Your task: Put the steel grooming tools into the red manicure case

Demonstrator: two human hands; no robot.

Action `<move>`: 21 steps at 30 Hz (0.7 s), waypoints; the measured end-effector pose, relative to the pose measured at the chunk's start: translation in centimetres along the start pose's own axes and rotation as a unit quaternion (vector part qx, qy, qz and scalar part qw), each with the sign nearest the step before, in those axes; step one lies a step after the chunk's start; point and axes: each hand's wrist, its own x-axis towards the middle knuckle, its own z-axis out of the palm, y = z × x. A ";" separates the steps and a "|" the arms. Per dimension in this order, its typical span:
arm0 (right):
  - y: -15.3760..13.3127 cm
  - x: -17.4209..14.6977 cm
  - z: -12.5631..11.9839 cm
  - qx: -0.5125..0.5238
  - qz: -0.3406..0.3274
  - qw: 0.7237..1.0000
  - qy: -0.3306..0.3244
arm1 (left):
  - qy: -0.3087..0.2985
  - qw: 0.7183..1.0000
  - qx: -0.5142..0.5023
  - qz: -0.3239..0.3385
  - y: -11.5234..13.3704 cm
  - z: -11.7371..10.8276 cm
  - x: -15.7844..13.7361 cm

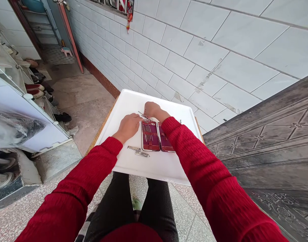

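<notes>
An open manicure case (pixel 151 146) with a dark red lining lies on a white tabletop (pixel 126 97). Slim metal tools (pixel 149 131) stand in a row in its left half; my right forearm partly covers the other half. At the case's upper left corner, my right hand (pixel 152 110) is closed on a thin metal manicure tool (pixel 142 114), its exact kind too small to tell. My left hand (pixel 129 126) rests beside that corner, index finger stretched toward the tool, the other fingers partly hidden. Two nail clippers (pixel 134 148) (pixel 142 153) lie below the case.
A small metal piece (pixel 180 121) lies on the tabletop beyond my right forearm. The tiled wall (pixel 164 64) rises behind the table, and a carved grey panel (pixel 265 144) stands at the right. Shoes (pixel 35 90) sit on a rack to the left.
</notes>
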 end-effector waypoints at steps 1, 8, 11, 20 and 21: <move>-0.3 0.0 -0.1 -0.005 0.003 1.000 -0.006 | 0.000 1.000 0.002 0.000 0.0 0.0 0.0; -1.1 0.3 -0.2 0.021 -0.001 1.000 0.000 | -0.008 1.000 -0.004 0.000 0.1 -0.4 0.1; -0.3 -0.9 -0.6 0.078 -0.005 0.994 0.072 | -0.010 1.000 -0.011 0.000 0.2 -0.4 0.0; 3.3 -8.7 0.9 0.487 0.011 0.866 0.109 | -0.001 1.000 -0.016 -0.005 -0.1 0.0 0.2; 3.6 -9.4 1.5 0.514 0.015 0.851 0.108 | -0.001 1.000 -0.017 -0.005 -0.1 0.0 0.3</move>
